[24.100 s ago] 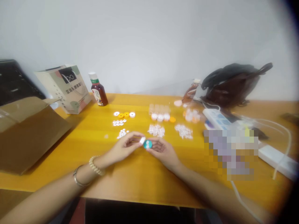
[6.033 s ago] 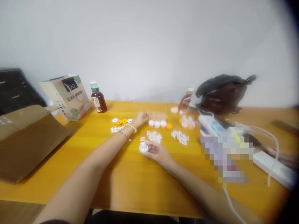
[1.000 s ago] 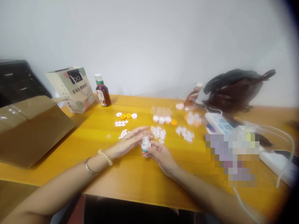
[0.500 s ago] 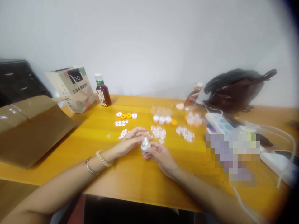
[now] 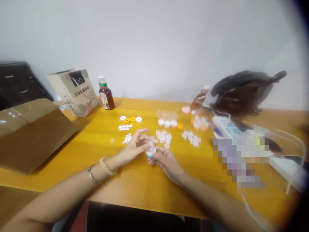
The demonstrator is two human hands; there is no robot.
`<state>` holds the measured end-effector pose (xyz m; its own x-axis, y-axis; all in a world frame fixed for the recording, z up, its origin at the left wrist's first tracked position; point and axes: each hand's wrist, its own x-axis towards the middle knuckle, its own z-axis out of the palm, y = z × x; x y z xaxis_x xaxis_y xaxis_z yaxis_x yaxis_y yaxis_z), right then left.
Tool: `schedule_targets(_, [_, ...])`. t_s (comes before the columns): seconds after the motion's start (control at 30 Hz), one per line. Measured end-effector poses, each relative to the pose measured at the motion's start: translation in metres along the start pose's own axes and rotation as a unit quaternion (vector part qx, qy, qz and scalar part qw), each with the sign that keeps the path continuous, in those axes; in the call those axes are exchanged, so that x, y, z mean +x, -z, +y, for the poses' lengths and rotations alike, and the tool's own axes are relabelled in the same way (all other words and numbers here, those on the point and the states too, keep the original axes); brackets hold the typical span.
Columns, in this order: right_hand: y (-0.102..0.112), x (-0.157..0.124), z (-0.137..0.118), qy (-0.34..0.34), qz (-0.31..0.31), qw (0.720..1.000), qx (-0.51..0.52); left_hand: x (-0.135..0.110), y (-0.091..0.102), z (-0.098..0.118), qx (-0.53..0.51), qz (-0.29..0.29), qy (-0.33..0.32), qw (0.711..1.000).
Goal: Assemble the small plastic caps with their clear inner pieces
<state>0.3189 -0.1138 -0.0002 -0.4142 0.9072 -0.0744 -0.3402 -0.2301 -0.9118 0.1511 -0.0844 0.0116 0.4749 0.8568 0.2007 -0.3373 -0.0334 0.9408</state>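
Note:
Both hands meet over the middle of the yellow wooden table (image 5: 135,180). My right hand (image 5: 166,161) grips a small clear vial with a teal base (image 5: 151,150) from below. My left hand (image 5: 135,145), with a bead bracelet and a bangle on its wrist, pinches the top of the same vial, its index finger raised. Just beyond the hands lie heaps of small white plastic parts (image 5: 163,137), white and yellow rings (image 5: 130,120), and a row of small vials with white and orange caps (image 5: 167,122).
A cardboard box (image 5: 31,132) lies at the left, with a paper bag (image 5: 73,91) and a dark drink bottle (image 5: 105,94) behind it. At the right are a brown bag (image 5: 243,91), a tipped bottle (image 5: 199,98), a white power strip (image 5: 227,125) and cables.
Over the last second my left fingers curled from flat beside the vial to a pinch on its top. Six seconds ago that hand was reaching to the row of vials.

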Motion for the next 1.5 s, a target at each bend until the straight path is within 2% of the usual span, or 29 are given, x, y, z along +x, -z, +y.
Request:
schedule_targets(0.1, [-0.0010, -0.0001, -0.0007, 0.002, 0.002, 1.000, 0.003, 0.0000, -0.0024, -0.0002, -0.064, -0.047, 0.032, 0.996])
schedule_targets(0.23, [-0.0013, -0.0003, -0.0025, 0.005, 0.005, 1.000, 0.005, -0.0003, -0.0033, -0.0008, 0.004, 0.025, -0.004, 1.000])
schedule_targets(0.37, [-0.0009, -0.0005, -0.0031, 0.004, 0.005, 1.000, 0.006, -0.0005, -0.0024, -0.0005, -0.050, -0.030, 0.041, 0.997])
schedule_targets(0.5, [-0.0003, 0.0000, -0.0019, 0.005, 0.005, 1.000, -0.004, -0.0007, -0.0025, 0.0000, 0.012, 0.030, 0.002, 0.999])
schedule_targets(0.63, [-0.0002, 0.0003, -0.0009, 0.007, 0.010, 1.000, -0.007, -0.0012, -0.0036, 0.0001, -0.047, -0.027, 0.041, 0.998])
schedule_targets(0.7, [-0.0006, 0.0000, -0.0012, 0.006, 0.013, 1.000, -0.009, -0.0011, -0.0038, -0.0002, -0.043, -0.004, 0.031, 0.999])
schedule_targets(0.77, [-0.0011, -0.0007, -0.0018, 0.003, 0.009, 1.000, -0.009, -0.0008, -0.0033, 0.0002, 0.003, 0.033, 0.002, 0.999])
schedule_targets(0.8, [-0.0014, -0.0010, -0.0021, 0.002, 0.008, 1.000, -0.009, -0.0007, -0.0029, 0.0010, 0.012, 0.027, 0.003, 1.000])
schedule_targets(0.9, [-0.0014, -0.0014, -0.0022, 0.006, 0.008, 1.000, -0.007, -0.0002, -0.0009, 0.0047, -0.045, -0.060, 0.054, 0.996])
schedule_targets(0.93, [-0.0012, -0.0013, -0.0019, 0.009, 0.010, 1.000, -0.008, 0.0000, -0.0001, 0.0054, -0.058, -0.066, 0.061, 0.994])
schedule_targets(1.07, [0.0000, -0.0006, -0.0008, 0.016, 0.012, 1.000, -0.014, 0.0002, 0.0019, 0.0026, 0.015, 0.018, 0.004, 1.000])
schedule_targets(1.1, [0.0002, -0.0005, -0.0007, 0.015, 0.011, 1.000, -0.015, 0.0001, 0.0019, 0.0015, 0.016, 0.016, 0.003, 1.000])
schedule_targets(1.2, [0.0003, -0.0003, -0.0009, 0.014, 0.012, 1.000, -0.020, -0.0005, 0.0002, 0.0005, -0.040, -0.037, 0.046, 0.997])
schedule_targets(1.33, [-0.0002, -0.0002, -0.0005, 0.012, 0.012, 1.000, -0.024, -0.0011, -0.0026, 0.0023, 0.007, -0.008, 0.010, 1.000])
schedule_targets(1.43, [0.0002, -0.0004, 0.0005, 0.014, 0.007, 1.000, -0.023, -0.0007, -0.0021, 0.0049, -0.011, -0.060, 0.037, 0.997])
schedule_targets(1.5, [0.0005, -0.0003, 0.0011, 0.020, 0.011, 0.999, -0.027, -0.0003, -0.0010, 0.0059, -0.020, -0.061, 0.048, 0.997])
